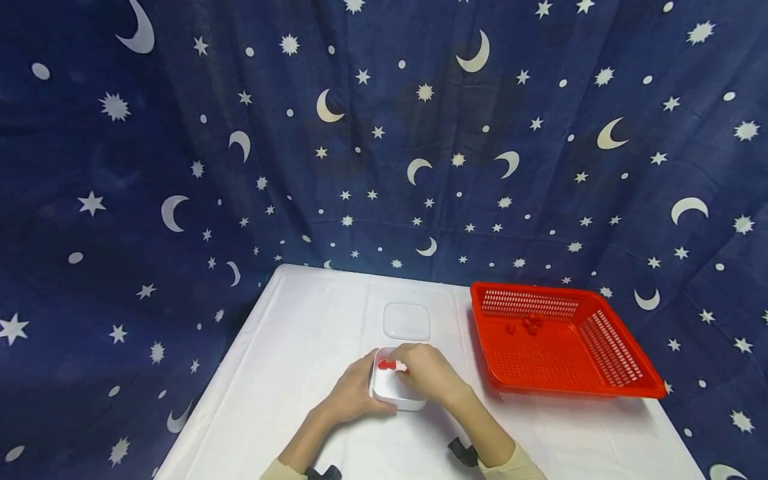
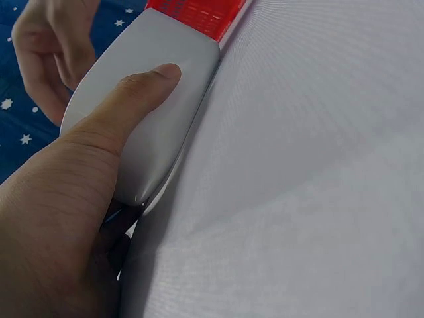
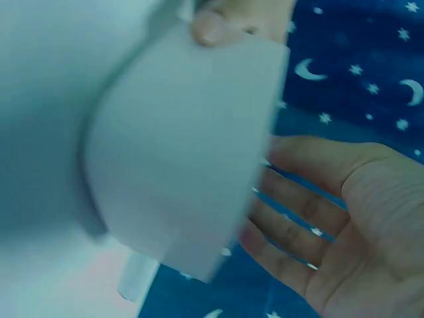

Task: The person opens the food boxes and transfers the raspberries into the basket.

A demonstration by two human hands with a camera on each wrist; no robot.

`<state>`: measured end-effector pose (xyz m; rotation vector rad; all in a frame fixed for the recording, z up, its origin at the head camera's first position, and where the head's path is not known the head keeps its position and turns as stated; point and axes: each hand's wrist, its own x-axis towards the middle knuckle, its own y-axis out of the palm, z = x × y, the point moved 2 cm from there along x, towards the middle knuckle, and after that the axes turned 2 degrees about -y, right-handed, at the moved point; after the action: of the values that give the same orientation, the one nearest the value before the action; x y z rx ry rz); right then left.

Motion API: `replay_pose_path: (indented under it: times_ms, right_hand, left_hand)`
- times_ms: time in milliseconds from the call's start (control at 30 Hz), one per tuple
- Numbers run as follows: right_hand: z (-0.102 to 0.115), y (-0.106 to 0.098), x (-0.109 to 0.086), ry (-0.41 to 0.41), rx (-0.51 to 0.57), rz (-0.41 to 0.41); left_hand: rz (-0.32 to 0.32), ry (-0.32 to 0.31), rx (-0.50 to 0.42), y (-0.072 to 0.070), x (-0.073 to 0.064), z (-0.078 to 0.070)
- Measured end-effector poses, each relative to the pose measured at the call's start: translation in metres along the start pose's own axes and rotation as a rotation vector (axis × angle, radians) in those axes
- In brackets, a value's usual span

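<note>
A white square container (image 1: 399, 402) stands on the table in front of me. My left hand (image 1: 350, 393) grips its left side, with the thumb (image 2: 149, 86) along the near wall, as the left wrist view shows. Over the container's right part is my right hand (image 1: 429, 373), its fingertips reaching inside past the rim. A small red piece (image 1: 387, 365) lies in the container by those fingertips, and a bit of red shows under the thumb. The right wrist view has the container wall (image 3: 179, 146) covering the right fingertips, so a pinch there cannot be made out.
A clear lid (image 1: 407, 321) lies flat on the white tablecloth (image 1: 318, 320) behind the container. To the right stands a red mesh basket (image 1: 570, 380) with several small red pieces (image 1: 531, 323) inside. A dark blue curtain (image 1: 372, 167) with moons and stars hangs behind the table.
</note>
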<state>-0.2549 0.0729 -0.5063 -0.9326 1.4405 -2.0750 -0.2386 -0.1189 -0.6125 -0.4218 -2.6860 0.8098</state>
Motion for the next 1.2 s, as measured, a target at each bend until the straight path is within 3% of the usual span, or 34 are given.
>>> replay_pose_path:
  times_ms: [167, 600, 1200]
  right_hand:
    - [0.000, 0.024, 0.002, -0.058, -0.101, -0.048]
    - [0.000, 0.048, 0.008, -0.008, -0.243, -0.082]
    - [-0.006, 0.054, 0.007, 0.009, -0.103, -0.124]
  left_hand:
    - [0.011, -0.001, 0.003, 0.001, -0.001, 0.001]
    - [0.012, 0.029, 0.006, 0.001, -0.001, 0.002]
    - [0.014, 0.014, -0.001, 0.003, 0.001, 0.004]
